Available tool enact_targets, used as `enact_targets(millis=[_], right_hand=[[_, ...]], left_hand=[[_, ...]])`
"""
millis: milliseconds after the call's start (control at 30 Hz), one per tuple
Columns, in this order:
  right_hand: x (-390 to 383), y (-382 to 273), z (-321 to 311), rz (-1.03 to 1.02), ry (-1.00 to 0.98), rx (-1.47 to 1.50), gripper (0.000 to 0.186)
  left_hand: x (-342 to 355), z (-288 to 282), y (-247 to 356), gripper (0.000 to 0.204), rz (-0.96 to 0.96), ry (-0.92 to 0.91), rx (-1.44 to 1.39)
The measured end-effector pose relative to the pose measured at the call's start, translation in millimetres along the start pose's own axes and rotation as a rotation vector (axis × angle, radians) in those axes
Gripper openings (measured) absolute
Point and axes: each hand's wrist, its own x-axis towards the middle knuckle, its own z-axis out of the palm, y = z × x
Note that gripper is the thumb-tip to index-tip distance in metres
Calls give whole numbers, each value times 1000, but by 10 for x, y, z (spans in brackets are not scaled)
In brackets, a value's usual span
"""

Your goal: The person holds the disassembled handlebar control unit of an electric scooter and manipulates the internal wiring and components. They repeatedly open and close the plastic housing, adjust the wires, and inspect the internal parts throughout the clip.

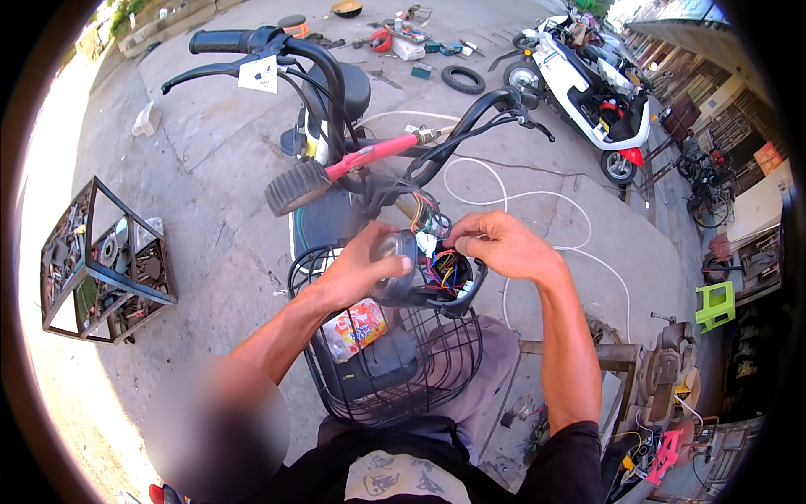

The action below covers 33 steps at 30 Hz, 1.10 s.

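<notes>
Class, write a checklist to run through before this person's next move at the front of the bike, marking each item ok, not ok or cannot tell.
1. Left hand has hold of the clear round lamp part: ok.
2. Right hand is at the coloured wires: ok.
3. Exact wire or connector at its fingertips is identified: cannot tell, fingers cover it.
4. Black housing is closed: not ok, its wiring shows.
5. White hose is clear of both hands: ok.

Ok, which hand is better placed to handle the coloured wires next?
Probably the right hand: its fingers are right beside the coloured wires, while the left hand is occupied holding the round clear part.
</notes>
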Motion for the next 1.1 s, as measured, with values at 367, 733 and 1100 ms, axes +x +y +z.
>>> enact_targets(millis=[367, 733, 1100], right_hand=[[-120, -53, 15, -147, -68, -148, 43], [-477, -207, 251, -67, 243, -291, 36], [-519, -194, 442, -348, 424, -593, 30]], left_hand=[[-7, 4, 18, 82, -7, 2, 27], [8, -3, 19, 83, -8, -20, 22], [-12, -13, 60, 83, -33, -6, 37]])
